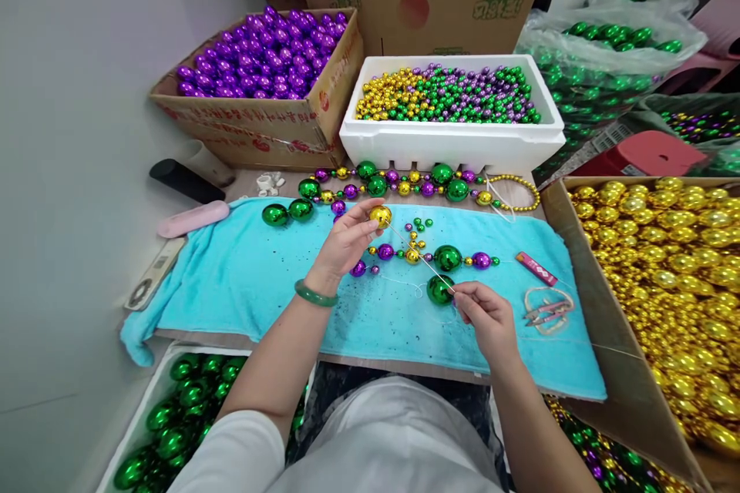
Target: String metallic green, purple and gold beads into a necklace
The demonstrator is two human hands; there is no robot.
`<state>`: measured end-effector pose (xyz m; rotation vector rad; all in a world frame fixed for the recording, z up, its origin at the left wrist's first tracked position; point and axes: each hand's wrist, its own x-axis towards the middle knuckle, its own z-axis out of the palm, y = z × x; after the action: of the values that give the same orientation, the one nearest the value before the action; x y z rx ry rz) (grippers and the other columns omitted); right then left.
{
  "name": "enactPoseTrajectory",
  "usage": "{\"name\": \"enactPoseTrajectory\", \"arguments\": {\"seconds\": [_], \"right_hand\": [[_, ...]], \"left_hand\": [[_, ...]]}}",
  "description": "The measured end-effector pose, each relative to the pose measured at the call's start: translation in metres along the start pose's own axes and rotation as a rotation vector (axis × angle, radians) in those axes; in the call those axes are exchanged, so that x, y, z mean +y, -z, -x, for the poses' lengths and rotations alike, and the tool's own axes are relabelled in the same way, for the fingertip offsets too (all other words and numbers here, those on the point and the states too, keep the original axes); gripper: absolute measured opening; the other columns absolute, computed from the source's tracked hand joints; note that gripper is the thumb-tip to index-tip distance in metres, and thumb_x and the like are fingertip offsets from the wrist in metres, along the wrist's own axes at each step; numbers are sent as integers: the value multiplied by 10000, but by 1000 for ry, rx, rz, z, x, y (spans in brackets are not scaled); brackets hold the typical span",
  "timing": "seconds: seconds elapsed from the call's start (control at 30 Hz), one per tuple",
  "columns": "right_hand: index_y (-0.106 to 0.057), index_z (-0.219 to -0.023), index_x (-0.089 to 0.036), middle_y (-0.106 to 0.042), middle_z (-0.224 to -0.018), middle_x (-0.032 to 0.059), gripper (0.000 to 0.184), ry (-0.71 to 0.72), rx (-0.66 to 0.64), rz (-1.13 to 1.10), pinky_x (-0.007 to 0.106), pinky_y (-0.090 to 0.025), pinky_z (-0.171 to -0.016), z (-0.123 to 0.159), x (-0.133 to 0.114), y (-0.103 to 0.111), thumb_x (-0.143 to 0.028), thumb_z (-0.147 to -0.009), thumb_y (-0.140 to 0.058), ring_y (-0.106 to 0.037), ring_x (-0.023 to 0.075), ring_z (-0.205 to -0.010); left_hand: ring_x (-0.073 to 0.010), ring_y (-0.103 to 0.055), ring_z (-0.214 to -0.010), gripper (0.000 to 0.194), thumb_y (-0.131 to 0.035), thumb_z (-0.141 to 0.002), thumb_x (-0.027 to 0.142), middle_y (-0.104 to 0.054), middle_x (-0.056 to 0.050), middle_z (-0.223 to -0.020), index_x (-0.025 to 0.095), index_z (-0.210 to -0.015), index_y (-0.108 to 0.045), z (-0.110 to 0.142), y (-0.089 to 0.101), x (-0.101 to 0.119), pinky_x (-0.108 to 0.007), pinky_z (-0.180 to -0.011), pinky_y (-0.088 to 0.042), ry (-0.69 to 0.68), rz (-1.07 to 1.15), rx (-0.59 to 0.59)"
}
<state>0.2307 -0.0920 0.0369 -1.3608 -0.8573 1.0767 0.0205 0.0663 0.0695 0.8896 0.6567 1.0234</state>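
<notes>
Fingers [363, 229] of the left hand [344, 246] are pinched together on a gold bead [380, 216], gripping it by its left edge above the blue towel [231, 269]. The right thumb and forefinger are also closed, clamped on the lower end of a thin needle [431, 267] (it slants up and left, its far end meeting the bead). A large green bead [439, 290] sits just left of the fingertips of the right hand [490, 316].

As for writing, the tall carton [347, 23] at the back carries large green Chinese characters, upside down; the low carton [243, 123] of purple beads [263, 54] shows red-brown lettering, also inverted. A magenta packet [536, 269] on the towel has pale print too small to read.

The gold bead lies directly right of the left fingertips, well apart from the right hand. Below the needle, a beaded strand [481, 260] rests on the towel, which covers much of the worktop [246, 179].
</notes>
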Motion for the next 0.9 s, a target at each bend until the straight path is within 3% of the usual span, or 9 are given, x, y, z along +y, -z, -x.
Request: {"name": "enactPoseTrajectory", "arguments": {"seconds": [0.23, 0.4, 0.6, 0.77, 0.9], "right_hand": [[-711, -756, -161, -452, -483, -40, 178, -18, 0, 21, 218, -267, -430, 1, 0, 2, -337, -738, -694, -369, 81, -450], [-713, -748, -160, -446, -486, -39, 193, -27, -9, 76, 219, -261, -434, -1, 1, 3, -351, -732, -688, -362, 81, -451], [-700, -744, -164, -458, -480, -35, 209, -36, -14, 115, 230, -288, -439, -3, 3, 2, -371, -726, -681, -396, 94, -451], [-688, -750, -169, -492, -504, -27, 214, -24, -25, 91, 232, -315, -444, -4, 4, 1, -382, -733, -679, -417, 96, -460], [-677, -752, -171, -497, -499, -29, 224, -33, -41, 35, 232, -322, -444, -4, 3, -3, -394, -733, -687, -420, 96, -458]], "left_hand": [[-136, -596, -922, 426, -771, -694, 184, -661, -29, -1048, 237, -1109, -693, 0, 3, 1, -255, -776, -465, -8, -30, 2], [-143, -594, -909, 420, -848, -599, 177, -652, -18, -966, 209, -984, -684, 2, 0, -1, -273, -820, -466, -47, -137, 9], [-117, -564, -801, 467, -878, -540, 191, -611, 4, -880, 203, -950, -654, 10, -9, -12, -238, -697, -456, 14, -144, -5], [-102, -548, -784, 480, -875, -522, 163, -594, 17, -892, 214, -929, -628, 15, -19, -16, -213, -675, -443, -40, -102, 71], [-110, -542, -796, 474, -875, -538, 161, -585, 19, -900, 225, -930, -616, 24, -30, -20, -224, -700, -450, -57, -116, 29]]}}
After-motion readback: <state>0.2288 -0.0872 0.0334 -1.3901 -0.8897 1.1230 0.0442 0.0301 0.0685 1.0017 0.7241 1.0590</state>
